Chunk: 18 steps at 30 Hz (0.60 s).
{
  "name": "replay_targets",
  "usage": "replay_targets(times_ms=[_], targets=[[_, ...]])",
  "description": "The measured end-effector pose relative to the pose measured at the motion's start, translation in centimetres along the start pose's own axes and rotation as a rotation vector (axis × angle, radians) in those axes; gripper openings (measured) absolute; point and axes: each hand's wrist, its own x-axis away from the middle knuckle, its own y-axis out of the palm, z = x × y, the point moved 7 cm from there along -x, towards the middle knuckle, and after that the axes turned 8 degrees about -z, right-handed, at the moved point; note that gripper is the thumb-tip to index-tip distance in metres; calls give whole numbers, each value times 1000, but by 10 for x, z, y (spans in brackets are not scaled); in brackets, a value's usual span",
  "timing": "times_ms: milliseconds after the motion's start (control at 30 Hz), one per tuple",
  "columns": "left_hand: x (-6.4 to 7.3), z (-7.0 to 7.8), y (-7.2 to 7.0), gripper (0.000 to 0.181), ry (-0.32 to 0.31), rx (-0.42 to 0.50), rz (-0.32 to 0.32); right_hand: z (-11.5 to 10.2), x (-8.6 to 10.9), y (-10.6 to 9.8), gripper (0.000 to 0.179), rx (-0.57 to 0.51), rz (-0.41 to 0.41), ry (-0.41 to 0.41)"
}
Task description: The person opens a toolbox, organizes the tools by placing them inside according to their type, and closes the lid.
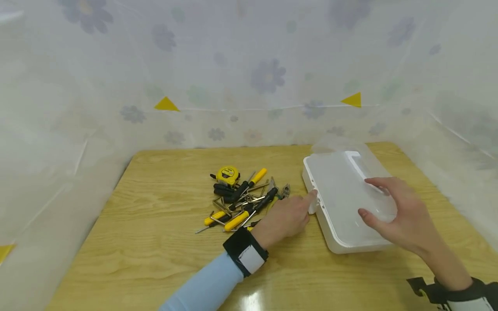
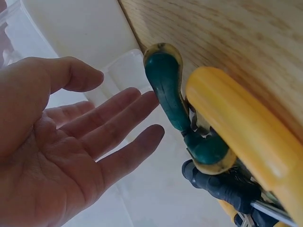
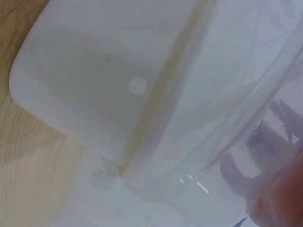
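A white plastic box point(image 1: 330, 233) with a translucent lid point(image 1: 342, 203) lies on the right of the table. My left hand point(image 1: 289, 216) reaches to the clear side latch point(image 1: 313, 206), its index fingertip at the box's left edge. In the left wrist view its fingers point(image 2: 125, 158) are extended, with nothing held. Over the lid is my right hand point(image 1: 404, 216), thumb and index finger spread apart, the index fingertip by the lid's handle point(image 1: 355, 162). Its other fingers are mostly hidden in the head view. The right wrist view shows fingers point(image 3: 277, 198) beside the clear plastic.
Left of the box lies a pile of tools: a yellow tape measure point(image 1: 228, 174), screwdrivers point(image 1: 237, 221), hex keys point(image 1: 218, 204) and green-handled pliers point(image 2: 165, 94). Flower-patterned sheeting point(image 1: 268, 77) surrounds the wooden table point(image 1: 155, 242) at the back and sides.
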Motion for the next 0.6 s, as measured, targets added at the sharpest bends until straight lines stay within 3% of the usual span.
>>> replay_targets(times_ms=[300,433,533,600], targets=[[0,-1,-1,56,-16,5,-2,26,5,-27,50,-211,114,54],[0,-2,-1,56,-25,11,-4,48,12,-42,43,-319,206,171],[0,-2,0,55,-24,18,-3,71,22,-53,42,-524,339,270],[0,-1,0,55,-21,22,-3,83,27,-59,40,-675,431,258]])
